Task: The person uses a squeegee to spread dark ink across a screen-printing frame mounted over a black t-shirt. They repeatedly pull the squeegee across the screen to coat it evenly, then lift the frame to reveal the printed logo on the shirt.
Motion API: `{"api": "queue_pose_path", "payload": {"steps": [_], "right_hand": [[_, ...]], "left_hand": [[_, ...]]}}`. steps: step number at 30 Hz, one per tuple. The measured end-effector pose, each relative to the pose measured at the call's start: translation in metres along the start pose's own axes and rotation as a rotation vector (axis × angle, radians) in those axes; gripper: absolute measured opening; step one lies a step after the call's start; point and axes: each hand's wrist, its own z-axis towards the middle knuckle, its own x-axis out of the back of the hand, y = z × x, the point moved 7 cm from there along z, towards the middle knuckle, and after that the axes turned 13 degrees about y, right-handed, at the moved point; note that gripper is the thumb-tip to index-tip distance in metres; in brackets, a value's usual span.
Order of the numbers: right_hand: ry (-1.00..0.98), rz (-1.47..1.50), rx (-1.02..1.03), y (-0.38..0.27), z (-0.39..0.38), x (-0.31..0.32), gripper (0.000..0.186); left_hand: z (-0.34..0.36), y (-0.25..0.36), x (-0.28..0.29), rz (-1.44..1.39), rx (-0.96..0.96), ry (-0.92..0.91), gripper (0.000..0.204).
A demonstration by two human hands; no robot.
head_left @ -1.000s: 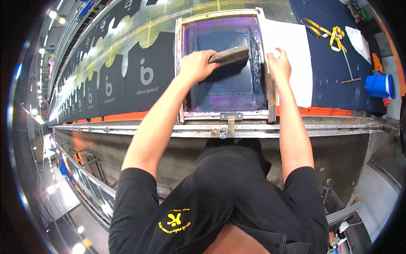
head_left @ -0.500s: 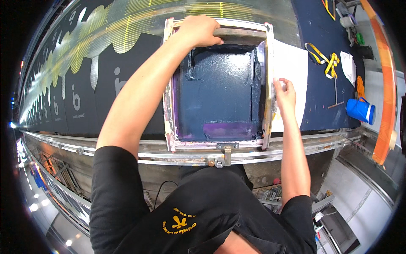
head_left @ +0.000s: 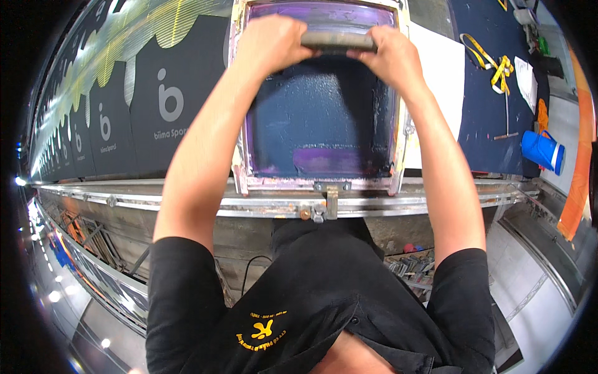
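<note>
A printing screen frame (head_left: 240, 149) with pale, ink-stained bars lies on the long table before me. Dark blue ink (head_left: 299, 118) coats most of its mesh, and a purple patch shows near the close end. Across the far part of the screen stands a squeegee (head_left: 339, 42). My left hand (head_left: 274, 45) is closed round its left end, and my right hand (head_left: 393, 59) grips its right end, thumbs on the near side. The squeegee's lower edge is hidden in the ink and shadow.
Black fabric pieces (head_left: 187, 68) with grey prints run along the table to the left. White paper (head_left: 439, 87) lies right of the frame, then a yellow tape measure (head_left: 500, 75) and a blue jug (head_left: 542, 149). A metal rail (head_left: 268, 206) borders the near edge.
My right hand has left the frame's right side and now holds the squeegee's right end. My left hand has closed on its left end. The view has shifted slightly.
</note>
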Motion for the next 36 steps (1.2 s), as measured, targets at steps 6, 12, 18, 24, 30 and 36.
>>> {"api": "queue_pose_path", "payload": {"steps": [6, 12, 18, 24, 30, 36], "right_hand": [[-0.019, 0.14, 0.026, -0.069, -0.142, 0.05, 0.04], [0.024, 0.154, 0.035, -0.101, -0.211, 0.081, 0.038], [-0.185, 0.243, 0.045, -0.121, -0.218, 0.115, 0.039], [-0.162, 0.108, 0.019, -0.046, -0.083, 0.067, 0.04], [-0.283, 0.012, -0.287, 0.026, 0.068, 0.007, 0.045], [-0.071, -0.045, -0.132, -0.015, -0.018, 0.006, 0.043]], "left_hand": [[-0.148, 0.083, 0.035, -0.054, 0.043, -0.078, 0.031], [-0.22, 0.127, 0.047, -0.049, 0.034, 0.004, 0.041], [-0.23, 0.141, 0.08, -0.177, 0.068, -0.129, 0.033], [-0.08, 0.056, 0.043, -0.193, 0.04, -0.164, 0.043], [0.068, -0.032, 0.007, -0.068, 0.081, -0.174, 0.057], [-0.018, 0.007, 0.009, -0.044, 0.093, -0.042, 0.04]]}}
